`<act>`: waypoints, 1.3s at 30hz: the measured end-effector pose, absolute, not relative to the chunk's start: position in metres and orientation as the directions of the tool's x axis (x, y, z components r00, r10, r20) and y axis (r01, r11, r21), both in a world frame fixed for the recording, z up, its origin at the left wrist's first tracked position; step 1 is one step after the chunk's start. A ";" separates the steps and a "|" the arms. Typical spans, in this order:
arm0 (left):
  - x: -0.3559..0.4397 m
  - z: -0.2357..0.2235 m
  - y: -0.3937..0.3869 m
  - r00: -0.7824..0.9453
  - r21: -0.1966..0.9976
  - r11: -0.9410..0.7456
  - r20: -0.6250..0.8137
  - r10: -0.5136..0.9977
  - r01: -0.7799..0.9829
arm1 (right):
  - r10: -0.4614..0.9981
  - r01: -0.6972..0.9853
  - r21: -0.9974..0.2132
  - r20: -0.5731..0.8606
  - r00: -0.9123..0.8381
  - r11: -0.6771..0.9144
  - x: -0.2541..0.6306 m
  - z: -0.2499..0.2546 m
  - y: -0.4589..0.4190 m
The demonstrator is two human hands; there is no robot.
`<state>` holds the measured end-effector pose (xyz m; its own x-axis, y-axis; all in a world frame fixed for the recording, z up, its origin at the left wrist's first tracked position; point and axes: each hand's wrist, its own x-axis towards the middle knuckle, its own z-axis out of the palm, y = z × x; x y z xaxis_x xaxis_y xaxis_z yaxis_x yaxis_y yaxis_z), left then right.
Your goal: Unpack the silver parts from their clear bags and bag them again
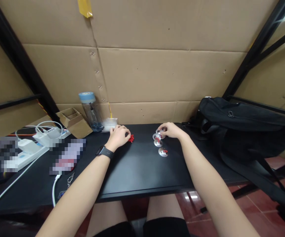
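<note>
On the left of the black table, my left hand [119, 136] is bent over a small pile of red plastic hooks [131, 138]. Its thumb and forefinger curl together at the pile's edge; what lies between them is too small to make out. My right hand [171, 130] has its fingers closed on a clear suction cup [159, 132] in a cluster of similar cups. Just in front of that cluster lies a clear cup with a red hook [158, 143]. Nearer to me, another suction cup with a red hook [163, 152] lies apart from the others.
A clear bottle with a blue lid [86, 97], an open cardboard box [74, 122] and a clear plastic packet [109, 124] stand at the back left. White chargers on a power strip [46, 135] and a cable are farther left. A black bag [243, 128] fills the right side.
</note>
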<state>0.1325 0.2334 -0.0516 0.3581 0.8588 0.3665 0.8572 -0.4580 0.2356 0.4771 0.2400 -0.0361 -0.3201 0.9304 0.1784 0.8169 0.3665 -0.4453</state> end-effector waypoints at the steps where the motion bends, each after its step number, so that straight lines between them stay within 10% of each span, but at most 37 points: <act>1: 0.134 -0.051 0.233 0.363 0.235 -0.464 0.370 0.856 0.854 | 0.923 0.803 -0.457 0.157 -0.350 0.382 0.468 -0.037 0.239; 10: 0.154 -0.056 0.223 0.472 0.304 -0.597 0.396 0.788 0.742 | 0.904 0.774 -0.476 0.135 -0.406 0.419 0.439 -0.044 0.237; 19: 0.172 -0.057 0.210 0.437 0.394 -0.595 0.423 0.794 0.700 | 0.841 0.589 -0.621 0.497 -0.214 0.517 0.388 -0.042 0.221; 28: 0.170 -0.064 0.218 0.209 0.447 -0.469 0.515 0.831 0.762 | 0.663 0.569 -0.415 0.667 -0.340 0.710 0.356 -0.051 0.209; 39: 0.165 -0.063 0.224 0.263 0.449 -0.552 0.557 0.788 0.702 | 0.673 0.435 -0.518 0.622 -0.400 0.737 0.365 -0.050 0.212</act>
